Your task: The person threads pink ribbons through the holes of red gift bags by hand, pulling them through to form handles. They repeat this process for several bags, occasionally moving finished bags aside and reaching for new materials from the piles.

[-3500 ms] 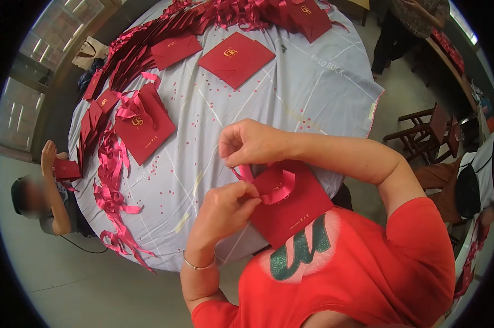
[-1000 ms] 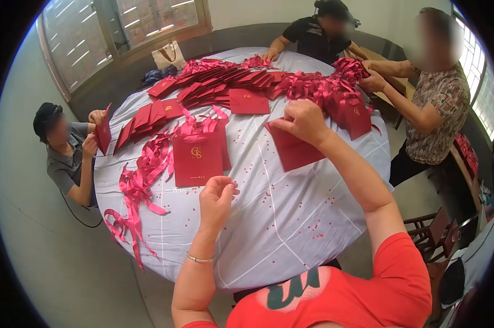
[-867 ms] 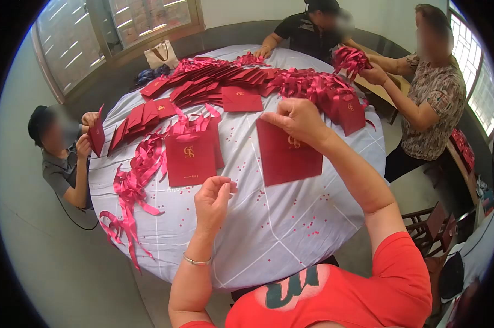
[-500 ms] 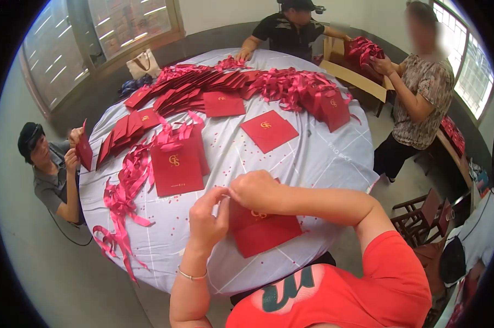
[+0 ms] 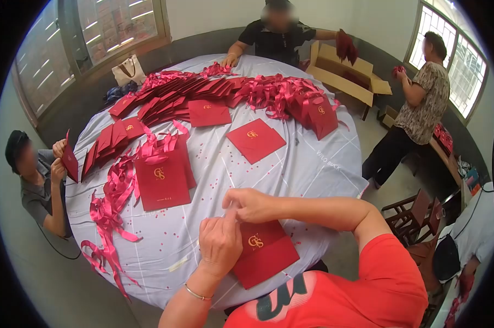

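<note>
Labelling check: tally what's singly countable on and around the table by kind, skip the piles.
Red bag at near edge: 1
Plain flat red bags lying singly: 2
Open cardboard box: 1
Tan handbag: 1
Total: 5
Piles too dense to count.

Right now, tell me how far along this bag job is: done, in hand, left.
Done: ribboned red bags lie stacked left of centre and piled at the far side of the table. In hand: left hand and right hand pinch the top edge of a red bag showing no ribbon. Left: flat bags fanned along the far-left edge, two lying singly mid-table, and loose pink ribbons.
</note>
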A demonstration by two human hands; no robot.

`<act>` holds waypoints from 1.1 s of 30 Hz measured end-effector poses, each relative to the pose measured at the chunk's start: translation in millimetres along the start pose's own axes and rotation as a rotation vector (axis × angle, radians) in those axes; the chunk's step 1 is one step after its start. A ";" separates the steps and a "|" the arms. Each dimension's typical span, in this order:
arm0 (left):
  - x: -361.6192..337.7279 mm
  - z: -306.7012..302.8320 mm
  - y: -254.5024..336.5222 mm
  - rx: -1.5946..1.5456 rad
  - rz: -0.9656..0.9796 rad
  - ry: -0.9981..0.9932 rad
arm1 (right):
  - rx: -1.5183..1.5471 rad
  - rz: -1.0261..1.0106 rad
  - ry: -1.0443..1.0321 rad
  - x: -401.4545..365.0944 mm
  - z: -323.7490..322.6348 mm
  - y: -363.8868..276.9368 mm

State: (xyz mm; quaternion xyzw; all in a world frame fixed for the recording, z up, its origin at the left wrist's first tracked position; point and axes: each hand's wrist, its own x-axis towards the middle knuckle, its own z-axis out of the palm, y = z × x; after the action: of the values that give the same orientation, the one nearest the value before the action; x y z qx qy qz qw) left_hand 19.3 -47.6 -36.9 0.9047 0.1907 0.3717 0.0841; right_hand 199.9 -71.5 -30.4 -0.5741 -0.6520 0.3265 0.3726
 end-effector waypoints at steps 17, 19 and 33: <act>-0.5 10.3 -2.0 -0.232 0.111 -0.194 | -0.778 0.022 0.632 118.0 -203.2 156.7; -0.3 10.2 -5.3 -0.266 0.114 -0.210 | -0.879 0.031 0.608 140.3 -208.5 161.0; 3.0 3.3 -9.8 -0.343 0.036 -0.230 | -1.192 0.451 0.616 220.4 -227.1 197.4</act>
State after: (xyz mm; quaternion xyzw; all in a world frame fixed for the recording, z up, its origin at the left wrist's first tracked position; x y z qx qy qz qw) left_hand 20.9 -37.5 -40.2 0.9168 0.0977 0.2944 0.2516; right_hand 481.1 171.8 -58.8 -0.8674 -0.4501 -0.1942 0.0854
